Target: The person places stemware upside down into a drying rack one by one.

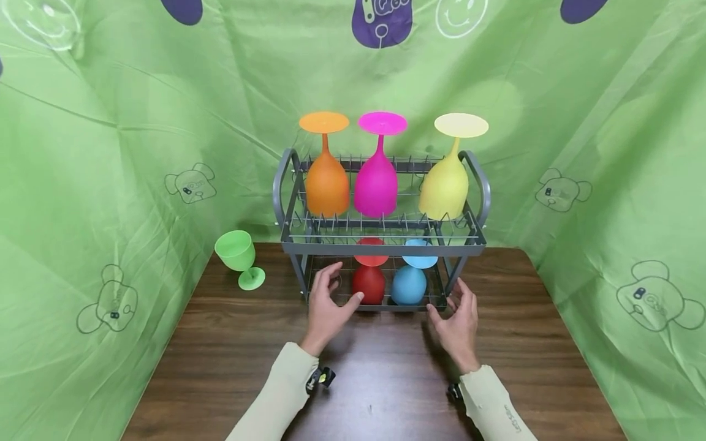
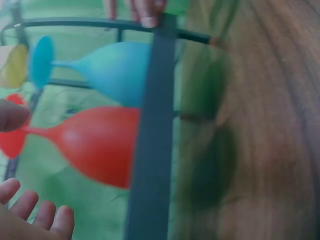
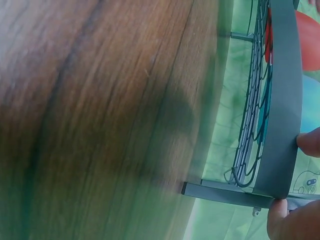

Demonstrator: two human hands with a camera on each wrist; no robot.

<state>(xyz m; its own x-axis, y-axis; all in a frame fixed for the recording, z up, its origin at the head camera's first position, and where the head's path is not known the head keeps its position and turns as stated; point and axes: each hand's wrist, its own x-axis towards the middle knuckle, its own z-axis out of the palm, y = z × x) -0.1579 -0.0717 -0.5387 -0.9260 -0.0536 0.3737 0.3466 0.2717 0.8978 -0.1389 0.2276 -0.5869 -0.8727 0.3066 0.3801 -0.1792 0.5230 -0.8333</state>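
Observation:
A two-tier dark grey dish rack [image 1: 380, 250] stands on the table. On its lower tier, a red goblet [image 1: 368, 284] and a blue goblet [image 1: 409, 285] rest upside down. My left hand [image 1: 330, 309], fingers spread and holding nothing, is at the front left of the lower tier, beside the red goblet [image 2: 100, 145]. At the lower right front corner, my right hand [image 1: 459, 321] grips the rack's frame. The right wrist view has its fingertips [image 3: 277, 216] against the front rail [image 3: 281, 100] and corner.
Upside down on the upper tier are an orange goblet [image 1: 328, 184], a magenta goblet [image 1: 376, 187] and a yellow goblet [image 1: 444, 187]. A green goblet [image 1: 236, 250] stands upright on the wooden table [image 1: 220, 343], left of the rack. Green printed cloth [image 1: 242, 92] hangs behind and at both sides.

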